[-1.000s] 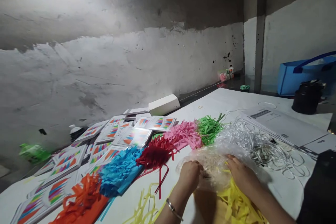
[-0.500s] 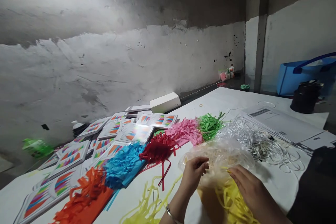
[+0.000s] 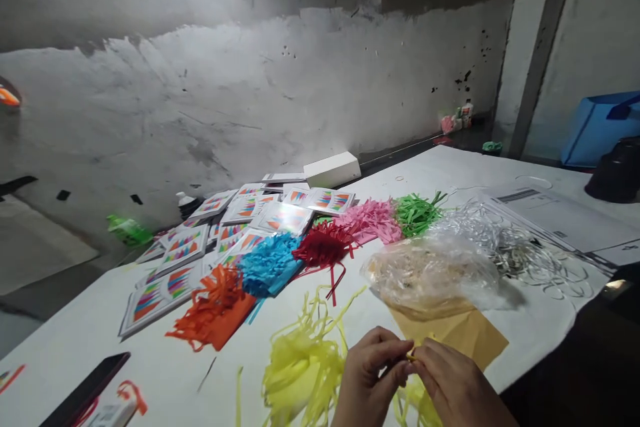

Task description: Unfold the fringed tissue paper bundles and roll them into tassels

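Note:
My left hand (image 3: 373, 373) and my right hand (image 3: 453, 380) meet at the lower middle. Both are closed, fingertips pinched together on a narrow twisted piece of yellow paper strip (image 3: 411, 355). Below them hang more yellow strips, partly covered by my hands. Beside my left hand lies a loose heap of yellow fringed paper (image 3: 300, 367). A brown paper sheet or envelope (image 3: 463, 333) lies just beyond my right hand, partly under a clear plastic bag (image 3: 430, 273) with tan contents that I cannot make out.
Fringed paper bundles in orange (image 3: 220, 307), blue (image 3: 273, 263), red (image 3: 325, 243), pink (image 3: 370, 220) and green (image 3: 417, 213) cross the white tabletop. Silver strings (image 3: 505, 247) lie right. Printed packs (image 3: 183, 247) are piled left; a dark phone-like object (image 3: 87, 390) lies front left.
My hands, apart before, have come together on the yellow strip and are now lower, nearer me. The view has shifted, showing more of the table's left front and the brown paper.

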Tool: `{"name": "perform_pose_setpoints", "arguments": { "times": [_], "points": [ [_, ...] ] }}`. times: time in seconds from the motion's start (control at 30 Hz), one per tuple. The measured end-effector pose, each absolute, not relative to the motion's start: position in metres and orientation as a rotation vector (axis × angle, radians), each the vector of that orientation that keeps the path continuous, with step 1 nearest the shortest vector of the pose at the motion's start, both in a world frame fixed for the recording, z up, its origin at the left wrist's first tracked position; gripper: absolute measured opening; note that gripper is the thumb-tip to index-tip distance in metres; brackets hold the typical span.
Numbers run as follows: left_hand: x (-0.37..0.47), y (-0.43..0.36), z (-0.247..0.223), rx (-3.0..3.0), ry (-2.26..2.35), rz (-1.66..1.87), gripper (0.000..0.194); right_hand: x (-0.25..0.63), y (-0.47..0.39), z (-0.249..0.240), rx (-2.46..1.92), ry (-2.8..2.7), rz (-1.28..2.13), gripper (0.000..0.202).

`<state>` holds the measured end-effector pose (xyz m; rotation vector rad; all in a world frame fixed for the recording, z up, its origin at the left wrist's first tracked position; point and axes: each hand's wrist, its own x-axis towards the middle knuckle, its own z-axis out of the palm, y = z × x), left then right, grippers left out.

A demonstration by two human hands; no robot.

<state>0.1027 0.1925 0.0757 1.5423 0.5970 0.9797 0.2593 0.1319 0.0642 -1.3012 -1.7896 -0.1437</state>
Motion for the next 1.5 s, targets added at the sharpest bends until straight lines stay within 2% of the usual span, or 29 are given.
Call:
{"name": "perform_pose_setpoints", "arguments": {
  "times": [0.13,0.3,0.4,0.63,0.73,0.87,1.23,1.5],
  "points": [
    [0.073,0.176,0.071,1.646,0.531,0.954,0.028,0.241,0.122,0.066,-1.279,-1.923,-0.117,0.034],
    [0.055,0.148,0.059,1.412,0.754,1.103,0.014,0.218,0.111,0.067,-1.208,-1.942,-0.331,0.033],
    [0.051,0.134,0.054,1.312,0.858,1.199,0.018,0.207,0.105,0.070,-1.194,-1.962,-0.339,0.034],
    [0.027,0.125,0.052,1.579,0.846,1.179,0.019,0.193,0.096,0.076,-1.160,-2.023,-0.188,0.034],
    [0.021,0.123,0.052,1.519,0.765,1.112,0.015,0.191,0.092,0.078,-1.170,-2.044,0.037,0.031],
    [0.024,0.114,0.053,1.294,0.862,1.198,0.020,0.190,0.086,0.078,-1.199,-1.953,0.370,0.022],
    [0.019,0.101,0.056,0.918,0.969,1.151,0.030,0.179,0.083,0.069,-1.129,-1.870,0.456,0.027],
    [0.009,0.098,0.055,0.919,0.946,1.067,0.030,0.173,0.079,0.065,-1.139,-1.835,0.491,0.027]
  ]
}}
